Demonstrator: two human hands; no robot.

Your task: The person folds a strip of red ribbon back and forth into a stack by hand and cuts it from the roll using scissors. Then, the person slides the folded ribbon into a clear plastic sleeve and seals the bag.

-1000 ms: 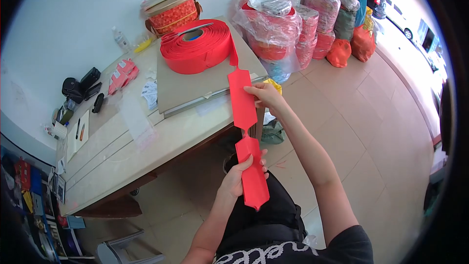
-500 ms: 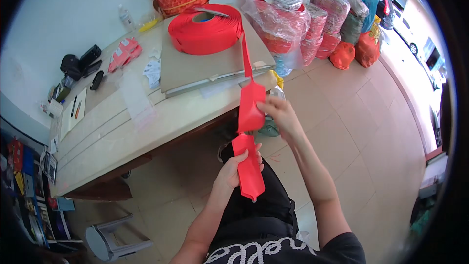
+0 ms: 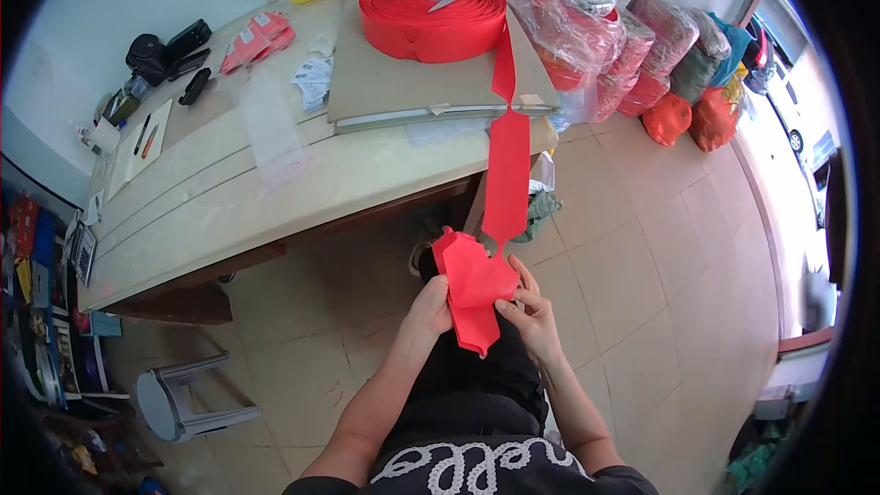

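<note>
On the worktop (image 3: pixel 362 167) lies a thick folder (image 3: pixel 385 96), bearing the red ribbon roll (image 3: pixel 435 35); its notched strip (image 3: pixel 508 174) drops to a folded stack (image 3: pixel 472 280), left hand (image 3: pixel 433 306) gripping one side, right hand (image 3: pixel 533 319) pinching the other. Folding looks in hand; the next move seems to call for matched edges.

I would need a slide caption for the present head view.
Left hand and right hand hold a bright red, notched flat strip leading up to a thick round red roll.

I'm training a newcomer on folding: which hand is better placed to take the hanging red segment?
Probably the right hand: it is nearer the hanging segment, while the left hand holds the folded bundle.
</note>
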